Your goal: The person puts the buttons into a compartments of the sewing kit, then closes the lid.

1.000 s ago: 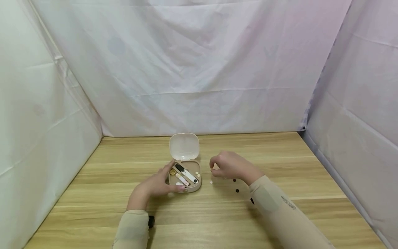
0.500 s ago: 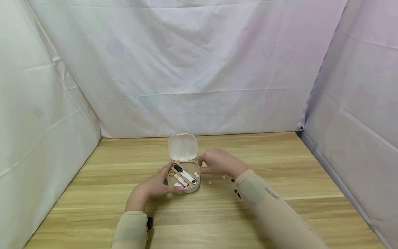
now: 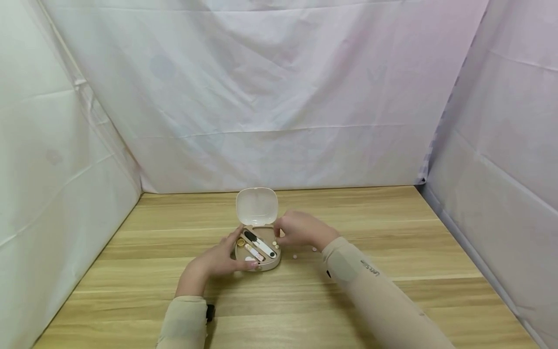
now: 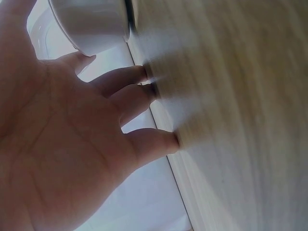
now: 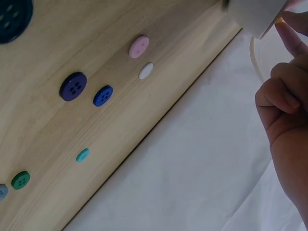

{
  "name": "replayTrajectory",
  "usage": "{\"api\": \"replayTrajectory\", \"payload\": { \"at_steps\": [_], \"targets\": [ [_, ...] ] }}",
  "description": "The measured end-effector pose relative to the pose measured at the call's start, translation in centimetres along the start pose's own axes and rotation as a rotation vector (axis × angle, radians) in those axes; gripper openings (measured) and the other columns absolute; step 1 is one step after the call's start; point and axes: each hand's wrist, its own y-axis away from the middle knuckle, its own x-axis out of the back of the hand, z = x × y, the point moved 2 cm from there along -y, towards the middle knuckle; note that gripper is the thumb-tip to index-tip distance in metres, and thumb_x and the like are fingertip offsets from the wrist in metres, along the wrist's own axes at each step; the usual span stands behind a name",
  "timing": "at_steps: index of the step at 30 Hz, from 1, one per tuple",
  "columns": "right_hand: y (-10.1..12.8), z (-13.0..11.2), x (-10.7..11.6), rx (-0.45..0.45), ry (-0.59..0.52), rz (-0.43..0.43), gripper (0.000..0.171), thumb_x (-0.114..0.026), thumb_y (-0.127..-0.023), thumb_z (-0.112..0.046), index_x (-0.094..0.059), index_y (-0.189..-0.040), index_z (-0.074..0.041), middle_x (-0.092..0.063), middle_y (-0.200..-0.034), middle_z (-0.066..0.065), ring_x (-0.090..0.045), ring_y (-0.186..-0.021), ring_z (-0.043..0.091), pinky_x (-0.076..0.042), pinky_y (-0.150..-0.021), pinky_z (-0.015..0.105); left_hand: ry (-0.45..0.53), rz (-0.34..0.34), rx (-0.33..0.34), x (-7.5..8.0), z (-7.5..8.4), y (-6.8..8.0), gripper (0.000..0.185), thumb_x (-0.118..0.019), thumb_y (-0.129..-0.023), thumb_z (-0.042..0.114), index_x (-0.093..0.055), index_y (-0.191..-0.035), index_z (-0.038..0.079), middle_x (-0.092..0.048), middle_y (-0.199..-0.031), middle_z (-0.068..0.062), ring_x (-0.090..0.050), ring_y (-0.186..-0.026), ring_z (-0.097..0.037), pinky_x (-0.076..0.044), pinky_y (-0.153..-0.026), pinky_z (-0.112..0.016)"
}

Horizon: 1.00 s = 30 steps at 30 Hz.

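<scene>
Right hand (image 3: pixel 302 228) at edge of case (image 3: pixel 271 265)

Spread left grip (image 4: pixel 72 120), fingertips (image 4: pixel 172 142) on table (image 4: pixel 245 120), white case (image 4: pixel 94 24)

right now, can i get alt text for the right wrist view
The right hand pinches a small yellow object at the edge of a pale case. Purple, blue, pink and green buttons lie scattered on a wood-grain table, with white cloth beyond.
</scene>
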Motion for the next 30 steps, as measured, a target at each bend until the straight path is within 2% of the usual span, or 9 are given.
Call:
{"api": "replayTrajectory", "payload": {
  "at_steps": [10, 14, 19, 23, 30],
  "targets": [
    [-0.7, -0.5, 0.0, -0.008, 0.021, -0.009, 0.008, -0.074, -0.093, -0.017, -0.081, -0.09, -0.017, -0.074, -0.082, -0.004, -0.062, -0.072, 0.011, -0.059, -0.076, 0.034, 0.007, -0.004, 0.012, 0.0, -0.2, -0.2, 0.126, -0.084, -0.081, 0.068, -0.007, -0.173, 0.03, -0.017, -0.175, -0.031, -0.025, -0.159, -0.057, -0.03, -0.123, -0.076],
    [-1.0, -0.6, -0.1, -0.018, 0.032, -0.006, 0.011, -0.074, -0.091, -0.013, -0.078, -0.082, -0.017, -0.07, -0.076, -0.007, -0.058, -0.067, 0.009, -0.056, -0.068, 0.031, 0.0, -0.006, 0.013, 0.0, -0.3, -0.2, 0.126, -0.083, -0.081, 0.068, -0.007, -0.173, 0.03, -0.017, -0.175, -0.031, -0.023, -0.16, -0.057, -0.029, -0.123, -0.076],
    [-1.2, -0.8, -0.1, -0.04, 0.037, -0.02, 0.026, -0.073, -0.089, -0.01, -0.065, -0.066, -0.02, -0.056, -0.061, -0.011, -0.046, -0.057, 0.007, -0.042, -0.055, 0.026, -0.006, -0.009, 0.008, 0.0, -0.2, -0.1, 0.126, -0.083, -0.082, 0.068, -0.006, -0.173, 0.029, -0.016, -0.175, -0.032, -0.022, -0.159, -0.058, -0.029, -0.123, -0.077],
    [-1.3, -0.8, -0.1, -0.058, 0.04, -0.043, 0.03, -0.073, -0.089, -0.012, -0.062, -0.063, -0.023, -0.052, -0.059, -0.013, -0.043, -0.057, 0.007, -0.039, -0.055, 0.026, -0.007, -0.011, 0.004, 0.0, -0.2, -0.1, 0.126, -0.083, -0.082, 0.067, -0.006, -0.173, 0.029, -0.017, -0.174, -0.033, -0.023, -0.159, -0.058, -0.03, -0.123, -0.077],
    [-1.2, -0.9, 0.2, -0.054, 0.048, -0.093, 0.028, -0.073, -0.089, -0.014, -0.067, -0.063, -0.022, -0.056, -0.06, -0.012, -0.045, -0.058, 0.008, -0.043, -0.056, 0.028, -0.01, -0.013, -0.002, 0.0, -0.2, -0.2, 0.126, -0.083, -0.083, 0.066, -0.006, -0.174, 0.028, -0.017, -0.175, -0.032, -0.024, -0.159, -0.057, -0.031, -0.123, -0.075]
  ]
}}
